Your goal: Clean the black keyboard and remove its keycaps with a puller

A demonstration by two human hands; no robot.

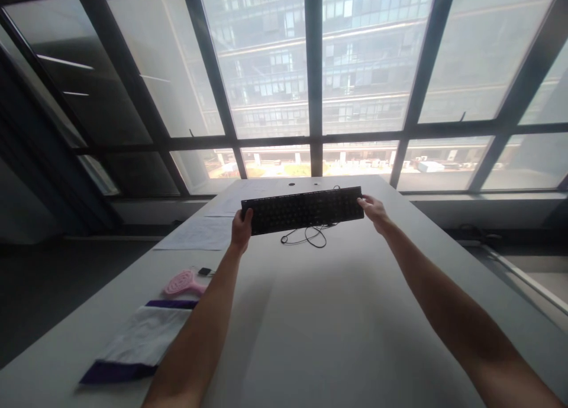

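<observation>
Holding the keyboard (302,210) up between both hands, seemingly clear of the table (310,337), with the keys tilted toward the body. Have the grasp made at both ends and, to judge by the look of it, the lifting done; have not set it down yet, and cannot tell what else is left.

Pinching its left end in the left hand (242,229), thumb laid over the front face, fingers behind and mostly out of sight. Pinching its right end in the right hand (373,210), thumb likewise in front, other fingers curled at the edge or behind. Having neither hand spread: both closed about the keyboard's thickness, with nothing else seen in either. Cannot judge the firmness of the grip.

Notice a thin dark cable (316,246) looped just below the keyboard, between the hands; cannot tell whether joined to it. See flat sheets of paper (190,233) left of the left hand. Find a small black item (205,272) on the body side of that hand, a pink brush (181,282) just beside it, then a white and purple packet (151,331), partly hidden behind the left forearm (199,331).

Make out a small dark round thing (291,184) on the table beyond the hands. Past that, face a wide window with dark frames (315,71), and through it, farthest from both hands, a pale building (368,71)
</observation>
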